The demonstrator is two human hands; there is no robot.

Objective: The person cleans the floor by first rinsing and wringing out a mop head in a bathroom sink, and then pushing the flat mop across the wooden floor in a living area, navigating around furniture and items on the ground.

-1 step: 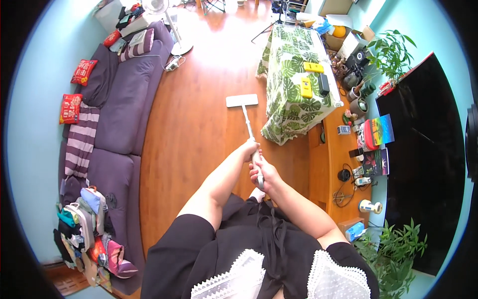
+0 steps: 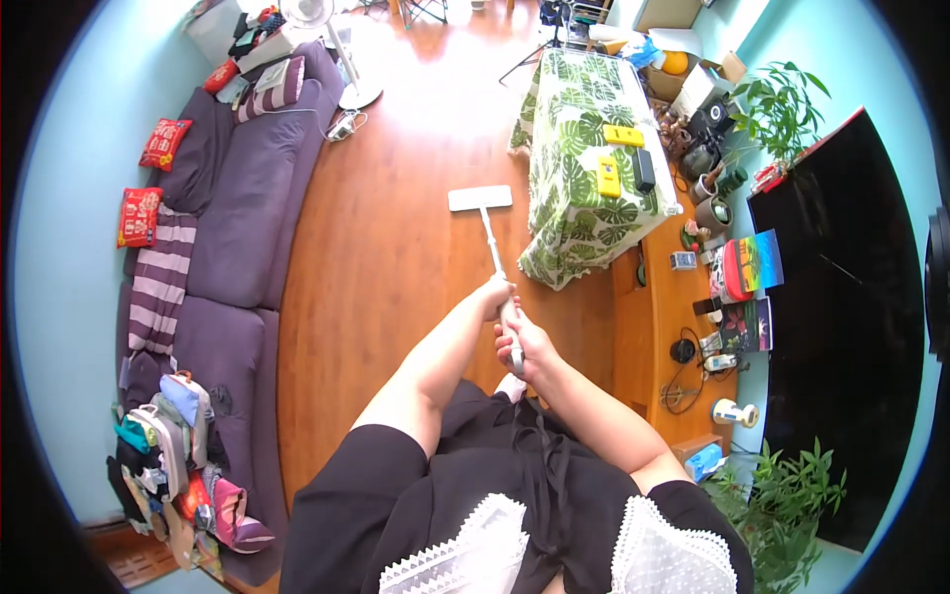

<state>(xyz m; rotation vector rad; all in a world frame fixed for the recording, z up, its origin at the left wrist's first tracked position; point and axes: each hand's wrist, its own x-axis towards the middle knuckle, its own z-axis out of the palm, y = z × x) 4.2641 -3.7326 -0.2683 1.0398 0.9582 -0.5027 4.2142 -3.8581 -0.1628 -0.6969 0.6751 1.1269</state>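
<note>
I hold a flat mop with both hands in front of my body. Its pale rectangular mop head [image 2: 480,199] lies on the wooden floor [image 2: 396,238], and the thin handle [image 2: 493,241] slants back toward me. Higher on the handle, nearer the mop head, my left hand [image 2: 498,295] is wrapped round it. My right hand [image 2: 526,348] grips the thicker grey end just below, fingers curled round it. The two hands are close together.
A purple sofa [image 2: 237,218] runs along the left, with bags and clothes [image 2: 183,436] on its near end. At right stand a table with a leaf-print cloth [image 2: 584,119], a wooden cabinet [image 2: 663,317] and a large black screen [image 2: 821,297]. A white fan [image 2: 346,59] stands far left.
</note>
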